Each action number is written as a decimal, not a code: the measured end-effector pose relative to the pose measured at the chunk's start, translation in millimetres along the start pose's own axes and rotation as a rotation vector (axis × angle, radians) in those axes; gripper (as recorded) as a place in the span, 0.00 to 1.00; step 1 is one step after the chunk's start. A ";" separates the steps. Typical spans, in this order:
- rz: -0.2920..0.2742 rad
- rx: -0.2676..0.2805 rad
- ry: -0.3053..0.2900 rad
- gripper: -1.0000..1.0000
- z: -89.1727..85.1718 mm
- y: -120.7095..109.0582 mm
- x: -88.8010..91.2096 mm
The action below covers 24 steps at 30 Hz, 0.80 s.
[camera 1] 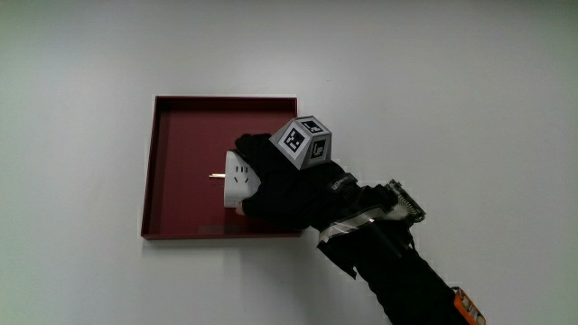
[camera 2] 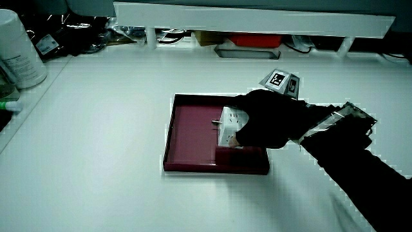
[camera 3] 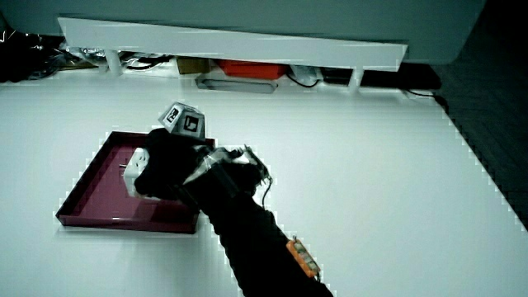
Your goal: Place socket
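Observation:
A white socket (camera 1: pixel 237 176) with a small metal pin sticking out lies over the floor of a dark red square tray (camera 1: pixel 181 162). The gloved hand (camera 1: pixel 280 181) covers the socket's side nearest the forearm, its fingers curled around it. The patterned cube (camera 1: pixel 304 142) rides on the hand's back. In both side views the socket (camera 2: pixel 230 124) (camera 3: pixel 136 169) shows partly under the hand (camera 2: pixel 267 119) (camera 3: pixel 165 165), inside the tray (camera 2: pixel 190 138) (camera 3: pixel 95 194). Whether the socket touches the tray floor is not visible.
A low white partition (camera 2: pixel 257 16) (camera 3: pixel 231 37) runs along the table's edge farthest from the person, with cables and boxes under it. A white canister (camera 2: pixel 18 48) stands near a table corner in a side view. An orange band (camera 1: pixel 467 307) shows on the forearm.

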<state>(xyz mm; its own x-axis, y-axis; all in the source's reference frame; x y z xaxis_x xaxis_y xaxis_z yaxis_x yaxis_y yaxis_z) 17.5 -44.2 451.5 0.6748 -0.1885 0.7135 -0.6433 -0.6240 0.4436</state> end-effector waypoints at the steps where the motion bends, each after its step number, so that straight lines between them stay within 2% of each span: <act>1: -0.005 -0.006 0.003 0.50 -3.1 1.8 1.3; 6: -0.052 -0.046 -0.014 0.50 -20.2 12.9 12.2; 8: -0.053 -0.051 -0.024 0.50 -21.8 13.7 11.7; 9: -0.058 -0.069 -0.008 0.50 -24.7 15.6 14.8; 12: -0.084 -0.084 -0.028 0.50 -30.7 19.7 20.7; 13: -0.088 -0.083 -0.013 0.50 -32.1 21.1 23.4; 14: -0.076 -0.090 -0.009 0.50 -30.6 19.9 21.4; 15: -0.090 -0.076 -0.018 0.50 -30.0 19.2 21.5; 16: -0.082 -0.093 -0.004 0.50 -31.1 20.4 22.6; 20: -0.105 -0.093 -0.032 0.50 -33.5 21.3 24.1; 24: -0.099 -0.090 -0.009 0.50 -34.9 20.6 25.0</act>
<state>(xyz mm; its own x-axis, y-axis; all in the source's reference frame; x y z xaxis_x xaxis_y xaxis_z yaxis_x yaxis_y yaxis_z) 8.5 -35.3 497.5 0.7396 -0.1367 0.6590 -0.6030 -0.5694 0.5587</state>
